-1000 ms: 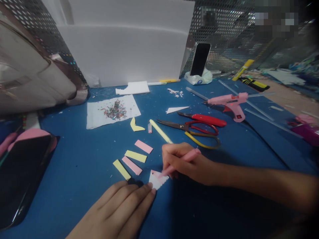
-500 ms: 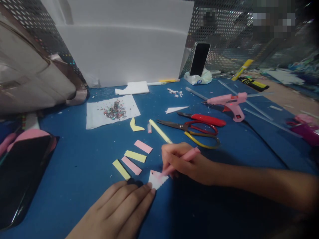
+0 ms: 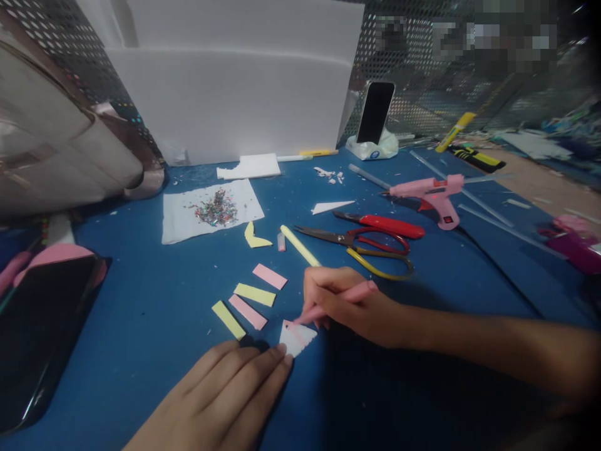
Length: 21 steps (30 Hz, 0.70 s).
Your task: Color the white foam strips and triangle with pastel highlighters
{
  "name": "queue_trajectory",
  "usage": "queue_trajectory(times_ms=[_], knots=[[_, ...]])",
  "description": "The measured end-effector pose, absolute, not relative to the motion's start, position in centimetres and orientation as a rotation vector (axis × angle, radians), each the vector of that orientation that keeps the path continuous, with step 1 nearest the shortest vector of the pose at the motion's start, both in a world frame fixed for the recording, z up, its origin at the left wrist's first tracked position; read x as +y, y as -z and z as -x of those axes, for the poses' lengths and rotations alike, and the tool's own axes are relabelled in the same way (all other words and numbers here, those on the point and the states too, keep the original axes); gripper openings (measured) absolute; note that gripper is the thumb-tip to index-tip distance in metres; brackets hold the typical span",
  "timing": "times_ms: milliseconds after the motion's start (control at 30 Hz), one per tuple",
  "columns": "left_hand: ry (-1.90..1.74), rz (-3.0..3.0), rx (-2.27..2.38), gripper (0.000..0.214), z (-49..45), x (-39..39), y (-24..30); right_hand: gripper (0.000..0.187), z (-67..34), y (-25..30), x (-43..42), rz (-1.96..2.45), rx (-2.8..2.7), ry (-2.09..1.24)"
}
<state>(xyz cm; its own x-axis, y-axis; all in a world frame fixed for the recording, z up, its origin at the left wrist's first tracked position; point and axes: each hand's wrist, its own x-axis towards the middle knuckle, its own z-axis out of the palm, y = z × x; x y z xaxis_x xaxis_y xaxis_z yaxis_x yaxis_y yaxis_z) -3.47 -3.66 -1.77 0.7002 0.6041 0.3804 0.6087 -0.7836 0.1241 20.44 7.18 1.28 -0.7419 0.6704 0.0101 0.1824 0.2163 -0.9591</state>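
In the head view, my right hand (image 3: 347,300) is closed round a pink marker (image 3: 359,291), its tip at the upper edge of a small white triangular piece (image 3: 300,341). Faint pink colour and a small dark dot show on this piece, and one of its edges is scalloped. My left hand (image 3: 225,388) lies flat with fingers stretched, their tips pressing the piece's lower left corner against the blue table. Close by lie pink strips (image 3: 270,277) and yellow strips (image 3: 255,294). A yellow marker (image 3: 300,245) rests just beyond my right hand, beside a small pink-tipped cap (image 3: 281,240).
Scissors (image 3: 347,238) and red-handled pliers (image 3: 389,225) lie ahead, with a pink glue gun (image 3: 427,191) farther right. Glitter bits cover a white sheet (image 3: 173,219). One phone (image 3: 47,326) lies left; another phone (image 3: 376,113) stands at the back before a mesh panel.
The pink marker's tip has shifted left and slightly up, from the middle of the white piece to near its upper left corner. My left hand stays in place.
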Motion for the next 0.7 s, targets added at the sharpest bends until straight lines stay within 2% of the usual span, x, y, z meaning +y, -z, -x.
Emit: queue_trajectory(times_ms=[100, 200, 333, 467, 600, 700], knots=[[0.647, 2.886, -1.023, 0.037, 3.41, -3.58, 1.67, 0.045, -20.43, -1.29, 7.18, 0.768, -2.050, -1.632], [0.621, 2.872, -1.031, 0.037, 3.41, -3.62, 1.55, 0.036, -20.37, -1.34, 7.25, 0.807, -2.046, -1.549], [0.617, 2.871, -1.045, 0.037, 3.49, -3.72, 1.60, 0.045, -20.34, -1.37, 7.32, 0.770, -2.066, -1.626], [0.618, 2.879, -1.041, 0.037, 3.47, -3.70, 1.86, 0.040, -20.32, -1.35, 7.32, 0.795, -2.047, -1.541], [0.636, 2.881, -1.039, 0.036, 3.43, -3.71, 1.89, 0.052, -20.32, -1.26, 7.26, 0.757, -2.033, -1.641], [0.639, 2.889, -1.038, 0.036, 3.48, -3.73, 1.83, 0.044, -20.35, -1.25, 7.20, 0.807, -2.043, -1.551]])
